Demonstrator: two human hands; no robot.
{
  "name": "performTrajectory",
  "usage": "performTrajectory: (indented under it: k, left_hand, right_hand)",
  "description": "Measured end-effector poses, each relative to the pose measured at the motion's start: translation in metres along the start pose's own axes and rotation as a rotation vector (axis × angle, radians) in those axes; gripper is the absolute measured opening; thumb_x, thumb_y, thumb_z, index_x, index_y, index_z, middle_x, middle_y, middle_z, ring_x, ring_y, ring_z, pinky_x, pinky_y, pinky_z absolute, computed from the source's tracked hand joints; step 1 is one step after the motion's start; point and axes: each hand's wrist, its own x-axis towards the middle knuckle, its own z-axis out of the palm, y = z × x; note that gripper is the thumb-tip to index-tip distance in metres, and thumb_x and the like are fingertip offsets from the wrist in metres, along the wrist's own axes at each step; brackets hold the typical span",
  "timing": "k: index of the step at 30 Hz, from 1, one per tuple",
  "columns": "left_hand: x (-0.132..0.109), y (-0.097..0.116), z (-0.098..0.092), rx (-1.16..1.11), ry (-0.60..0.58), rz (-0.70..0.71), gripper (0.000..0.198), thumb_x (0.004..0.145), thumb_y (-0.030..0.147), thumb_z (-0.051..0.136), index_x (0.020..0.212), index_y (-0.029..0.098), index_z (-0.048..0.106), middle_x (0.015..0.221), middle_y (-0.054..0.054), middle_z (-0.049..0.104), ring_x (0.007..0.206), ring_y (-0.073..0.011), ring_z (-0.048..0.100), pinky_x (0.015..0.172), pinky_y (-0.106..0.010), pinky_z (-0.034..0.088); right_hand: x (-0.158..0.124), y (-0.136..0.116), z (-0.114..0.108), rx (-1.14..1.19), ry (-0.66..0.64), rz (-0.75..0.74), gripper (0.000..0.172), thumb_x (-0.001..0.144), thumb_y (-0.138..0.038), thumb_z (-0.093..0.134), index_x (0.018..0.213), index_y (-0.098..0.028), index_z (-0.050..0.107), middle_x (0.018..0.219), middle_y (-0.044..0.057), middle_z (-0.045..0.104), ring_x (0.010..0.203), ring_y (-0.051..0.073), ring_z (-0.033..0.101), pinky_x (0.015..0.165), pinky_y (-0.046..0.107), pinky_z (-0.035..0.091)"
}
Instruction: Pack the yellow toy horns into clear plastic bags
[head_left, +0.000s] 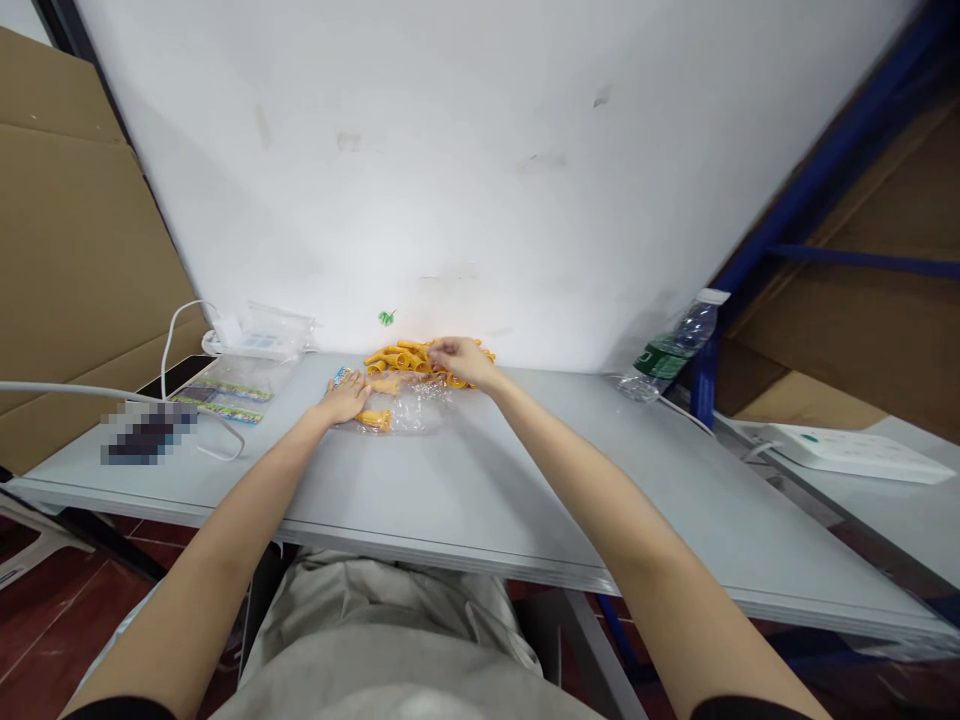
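Note:
My left hand point(346, 397) lies spread and flat on a clear plastic bag point(416, 412) with a colourful printed strip. A few orange, tube-like plastic pieces point(375, 420) show inside the bag. Behind it, against the white panel, is a heap of similar orange pieces point(401, 357) with flared, hollow ends. Over the right part of this heap is my right hand point(459, 358), its fingers drawn together. Whatever lies between those fingertips is too small to make out.
Flat printed bags point(232, 390), a white cable point(169, 330) and a blurred dark object point(146, 435) lie at the left. A plastic bottle point(671, 345) leans at the right. Farther right rests a white power strip point(855, 452). The grey table point(480, 500) ends near my lap.

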Motion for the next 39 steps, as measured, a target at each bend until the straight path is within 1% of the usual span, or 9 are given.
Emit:
performTrajectory:
  k: [4, 7, 10, 14, 17, 24, 29, 32, 39]
  left_hand:
    - [-0.001, 0.001, 0.0, -0.001, -0.004, -0.013, 0.063, 0.092, 0.042, 0.008, 0.148, 0.015, 0.016, 0.156, -0.008, 0.007, 0.143, -0.0192, 0.004, 0.113, -0.049, 0.005]
    - [-0.001, 0.002, 0.0, -0.001, -0.008, -0.022, 0.062, 0.092, 0.042, 0.008, 0.148, 0.016, 0.017, 0.156, -0.008, 0.007, 0.143, -0.02, 0.004, 0.113, -0.049, 0.005]
    - [-0.002, 0.002, 0.0, -0.01, 0.007, -0.013, 0.061, 0.093, 0.043, 0.008, 0.148, 0.017, 0.017, 0.155, -0.008, 0.007, 0.143, -0.02, 0.004, 0.113, -0.049, 0.006]
    - [-0.002, 0.001, 0.002, -0.026, 0.027, -0.007, 0.062, 0.092, 0.044, 0.008, 0.148, 0.016, 0.018, 0.155, -0.008, 0.009, 0.143, -0.0202, 0.006, 0.113, -0.049, 0.006]
    - [-0.002, 0.001, 0.003, -0.024, 0.03, -0.004, 0.063, 0.092, 0.044, 0.009, 0.148, 0.015, 0.017, 0.155, -0.008, 0.01, 0.143, -0.0201, 0.006, 0.113, -0.049, 0.007]
    - [-0.004, 0.003, 0.001, -0.027, 0.032, -0.011, 0.062, 0.092, 0.045, 0.01, 0.148, 0.017, 0.018, 0.155, -0.007, 0.01, 0.143, -0.0192, 0.006, 0.113, -0.049, 0.006]
    - [-0.006, 0.005, -0.001, -0.028, 0.016, -0.019, 0.065, 0.092, 0.044, 0.009, 0.148, 0.012, 0.017, 0.155, -0.008, 0.008, 0.143, -0.019, 0.005, 0.113, -0.049, 0.005]
    - [-0.006, 0.006, -0.002, -0.023, 0.022, -0.021, 0.063, 0.092, 0.044, 0.01, 0.148, 0.014, 0.018, 0.155, -0.007, 0.009, 0.143, -0.0189, 0.006, 0.113, -0.049, 0.005]
    - [-0.008, 0.008, -0.004, -0.027, 0.008, -0.016, 0.064, 0.092, 0.043, 0.009, 0.148, 0.013, 0.015, 0.155, -0.008, 0.008, 0.143, -0.0197, 0.004, 0.113, -0.049, 0.005]
  right_hand:
    - [0.026, 0.006, -0.017, -0.265, 0.398, -0.09, 0.029, 0.081, -0.023, 0.046, 0.104, -0.016, 0.063, 0.11, 0.012, 0.062, 0.096, 0.023, 0.057, 0.087, 0.04, 0.045]
    - [0.036, 0.014, -0.02, -0.508, 0.469, -0.043, 0.037, 0.082, -0.025, 0.048, 0.117, -0.016, 0.057, 0.127, 0.016, 0.052, 0.116, 0.03, 0.047, 0.095, 0.049, 0.038]
    - [0.037, 0.023, -0.016, -0.699, 0.321, 0.063, 0.042, 0.084, -0.03, 0.048, 0.124, -0.017, 0.053, 0.135, 0.016, 0.047, 0.12, 0.033, 0.044, 0.097, 0.05, 0.035]
    - [0.033, 0.033, -0.006, -0.807, 0.026, 0.247, 0.039, 0.091, -0.037, 0.035, 0.105, -0.017, 0.065, 0.118, 0.016, 0.06, 0.101, 0.031, 0.058, 0.087, 0.044, 0.041]
    - [0.031, 0.034, -0.001, -0.828, 0.034, 0.279, 0.046, 0.093, -0.041, 0.028, 0.098, -0.018, 0.068, 0.115, 0.016, 0.061, 0.097, 0.03, 0.06, 0.086, 0.043, 0.04]
    - [0.028, 0.023, 0.005, -0.898, 0.032, 0.211, 0.042, 0.087, -0.048, 0.041, 0.098, -0.016, 0.067, 0.108, 0.016, 0.064, 0.101, 0.03, 0.057, 0.09, 0.045, 0.034]
    - [0.024, 0.02, 0.007, -0.909, 0.032, 0.143, 0.049, 0.086, -0.048, 0.044, 0.122, -0.017, 0.055, 0.113, 0.016, 0.062, 0.104, 0.031, 0.055, 0.092, 0.048, 0.031]
    - [0.022, 0.021, 0.011, -0.914, 0.024, 0.067, 0.048, 0.089, -0.041, 0.043, 0.134, -0.023, 0.045, 0.123, 0.016, 0.057, 0.107, 0.031, 0.054, 0.093, 0.05, 0.029]
    - [0.023, 0.022, 0.022, -0.936, -0.037, -0.032, 0.037, 0.089, -0.023, 0.036, 0.119, -0.019, 0.057, 0.119, 0.014, 0.061, 0.109, 0.029, 0.053, 0.099, 0.054, 0.02]
